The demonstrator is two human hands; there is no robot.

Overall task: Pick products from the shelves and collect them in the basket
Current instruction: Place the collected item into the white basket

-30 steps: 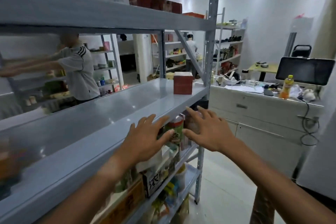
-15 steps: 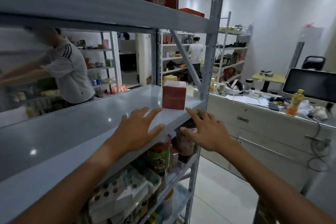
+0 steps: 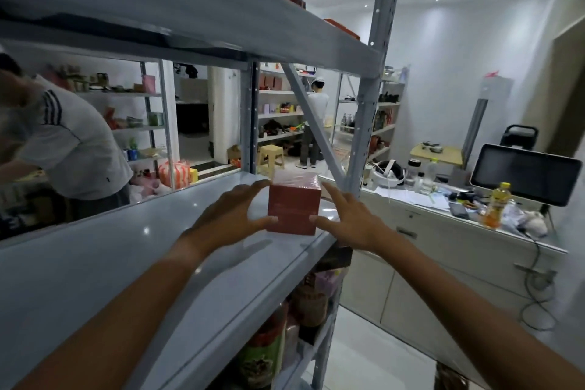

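Observation:
A red box (image 3: 292,212) wrapped in clear film stands near the right end of the grey metal shelf (image 3: 152,250). My left hand (image 3: 228,215) is at its left side, fingers stretched out along the side and thumb touching the lower left corner. On the opposite side is my right hand (image 3: 351,218), its thumb touching the lower right corner and its index finger reaching along the side. The box rests on the shelf between both hands. No basket is in view.
Jars and packets (image 3: 262,355) fill the shelf below. The rack's upright post (image 3: 370,98) rises just right of the box. A white counter (image 3: 443,237) holds a monitor (image 3: 525,172) and an oil bottle (image 3: 497,204). A person (image 3: 72,142) bends behind the rack at left.
Both hands have moved forward from the shelf's front edge onto the shelf and now flank the red box, thumbs touching it. The camera has moved closer and tilted up.

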